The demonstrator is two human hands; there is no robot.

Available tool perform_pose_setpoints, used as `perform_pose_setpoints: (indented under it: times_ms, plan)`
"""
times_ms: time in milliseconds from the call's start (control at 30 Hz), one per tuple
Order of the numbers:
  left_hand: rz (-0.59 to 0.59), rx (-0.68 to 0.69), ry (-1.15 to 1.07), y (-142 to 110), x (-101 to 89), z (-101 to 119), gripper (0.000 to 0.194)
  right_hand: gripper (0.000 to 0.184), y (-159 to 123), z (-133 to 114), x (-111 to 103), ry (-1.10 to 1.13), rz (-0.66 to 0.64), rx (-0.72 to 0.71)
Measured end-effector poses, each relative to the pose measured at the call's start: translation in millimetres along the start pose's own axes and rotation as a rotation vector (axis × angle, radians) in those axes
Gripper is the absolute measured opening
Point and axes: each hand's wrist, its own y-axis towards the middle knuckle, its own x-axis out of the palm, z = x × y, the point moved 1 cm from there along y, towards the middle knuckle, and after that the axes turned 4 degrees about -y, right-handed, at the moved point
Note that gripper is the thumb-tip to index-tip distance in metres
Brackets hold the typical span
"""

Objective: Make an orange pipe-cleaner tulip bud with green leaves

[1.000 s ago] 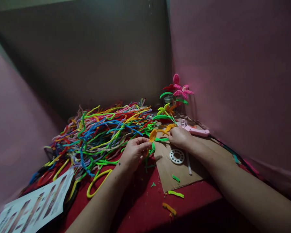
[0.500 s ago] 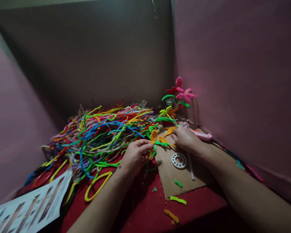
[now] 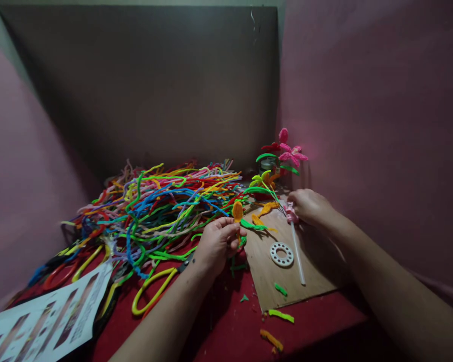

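My left hand (image 3: pixel 222 239) pinches an orange pipe-cleaner petal (image 3: pixel 237 212) upright between thumb and fingertips. At the far right of the cardboard (image 3: pixel 272 276), my right hand (image 3: pixel 310 205) is closed around a pink glue gun (image 3: pixel 291 213), whose handle is mostly hidden. A clear glue stick (image 3: pixel 297 254) runs from the gun toward me. Two more orange petals (image 3: pixel 269 207) lie between my hands, beside a green pipe-cleaner leaf (image 3: pixel 253 227). Below them rests a white ring with holes (image 3: pixel 281 254).
A big heap of coloured pipe cleaners (image 3: pixel 173 211) fills the left. Yellow-handled scissors (image 3: pixel 153 294) and a printed sheet (image 3: pixel 56 317) lie nearer. Pink flowers (image 3: pixel 293 155) stand at the back by the wall. Pipe-cleaner scraps (image 3: pixel 281 315) are strewn on the red cloth (image 3: pixel 226 332).
My right hand has let go of an orange petal, leaving it on the cardboard, and moved right onto the glue gun. My left hand keeps its petal. The view has shifted slightly.
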Motion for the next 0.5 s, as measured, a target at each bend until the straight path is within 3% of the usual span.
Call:
perform_pose_setpoints:
  times_ms: [167,333,500]
  plan:
    - [-0.028,0.049,0.039,2.0,0.3,-4.0,0.023,0.029,-20.5,19.1,14.6,-0.075,-0.029,-0.047]
    - [-0.144,0.06,-0.011,1.5,1.9,-6.3,0.019,0.042,-19.2,25.9,36.2,-0.061,-0.012,-0.036]
    - [-0.169,0.048,-0.027,-0.5,2.4,-6.0,0.016,0.054,-23.4,25.1,38.2,-0.037,0.059,-0.053]
